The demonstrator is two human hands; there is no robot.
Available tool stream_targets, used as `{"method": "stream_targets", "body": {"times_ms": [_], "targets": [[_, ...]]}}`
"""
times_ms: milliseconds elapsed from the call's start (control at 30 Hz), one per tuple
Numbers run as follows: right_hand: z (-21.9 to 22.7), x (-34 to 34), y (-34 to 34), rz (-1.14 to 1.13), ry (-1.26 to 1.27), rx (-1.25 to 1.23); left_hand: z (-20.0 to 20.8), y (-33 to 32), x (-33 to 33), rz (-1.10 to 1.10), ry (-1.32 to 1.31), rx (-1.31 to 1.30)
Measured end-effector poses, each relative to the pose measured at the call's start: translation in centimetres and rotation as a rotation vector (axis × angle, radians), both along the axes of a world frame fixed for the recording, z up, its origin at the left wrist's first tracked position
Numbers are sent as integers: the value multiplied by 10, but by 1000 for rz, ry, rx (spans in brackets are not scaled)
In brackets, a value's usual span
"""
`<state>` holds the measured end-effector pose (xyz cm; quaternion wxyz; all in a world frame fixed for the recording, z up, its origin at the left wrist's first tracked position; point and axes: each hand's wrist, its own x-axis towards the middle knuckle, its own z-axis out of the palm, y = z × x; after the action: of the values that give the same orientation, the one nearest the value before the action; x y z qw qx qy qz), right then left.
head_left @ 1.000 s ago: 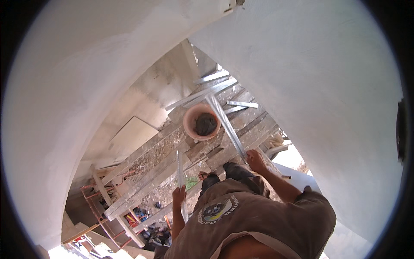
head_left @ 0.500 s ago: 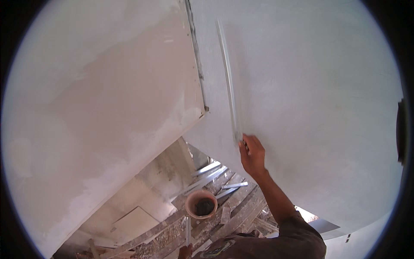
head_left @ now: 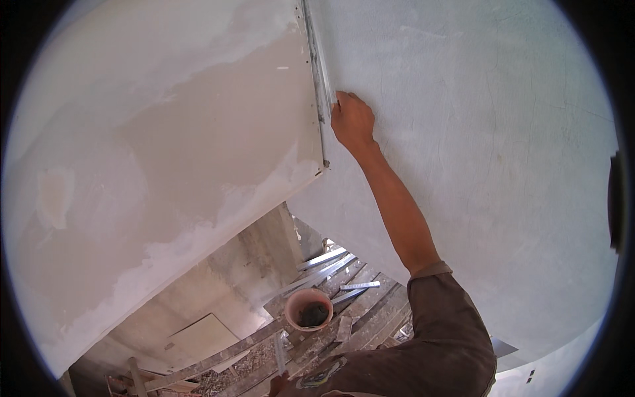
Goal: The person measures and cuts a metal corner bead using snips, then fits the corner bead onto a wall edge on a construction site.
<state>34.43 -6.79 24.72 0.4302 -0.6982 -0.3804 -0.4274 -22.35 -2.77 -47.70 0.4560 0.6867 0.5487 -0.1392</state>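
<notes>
My right hand (head_left: 354, 122) is raised against the pale wall (head_left: 450, 152), its fingers closed round the lower end of a long, thin metal strip (head_left: 326, 79). This strip runs upward beside the dark gap at the edge of the smooth, patchy panel (head_left: 198, 126). Whether it touches the panel edge I cannot tell. Low in the picture, my left hand (head_left: 278, 385) is partly hidden by my dark sleeve. A perforated metal profile (head_left: 280, 354) stands up out of its closed fingers.
Below, a pinkish bucket (head_left: 309, 309) with dark contents stands on rough wooden planks (head_left: 377, 317). Several shiny metal profiles (head_left: 324, 272) lie beyond it. A square board (head_left: 206, 334) rests lower left. The panel's lower corner (head_left: 324, 165) juts out near the wall.
My right hand has moved up and to the left with the metal strip, bringing it beside the gap at the panel's edge. My left hand still holds the profile low down, shifted slightly left.
</notes>
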Motion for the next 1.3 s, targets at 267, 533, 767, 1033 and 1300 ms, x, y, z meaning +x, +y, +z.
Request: {"method": "stream_targets", "body": {"times_ms": [267, 533, 767, 1033, 1300], "targets": [[26, 16, 17, -119, -13, -34, 5, -21, -26, 161, -109, -71], [41, 37, 47, -305, -74, -171, -38, -45, -55, -506, -52, 647], [-82, -28, -27, 72, 62, -86, 27, -59, -24, 288, -141, -67], [-470, -133, -145, 494, 720, -702, 50, -102, -80, 585, -215, -153], [-648, -130, -253, 159, 1171, -1048, 92, -133, -98, 634, -69, -214]]}}
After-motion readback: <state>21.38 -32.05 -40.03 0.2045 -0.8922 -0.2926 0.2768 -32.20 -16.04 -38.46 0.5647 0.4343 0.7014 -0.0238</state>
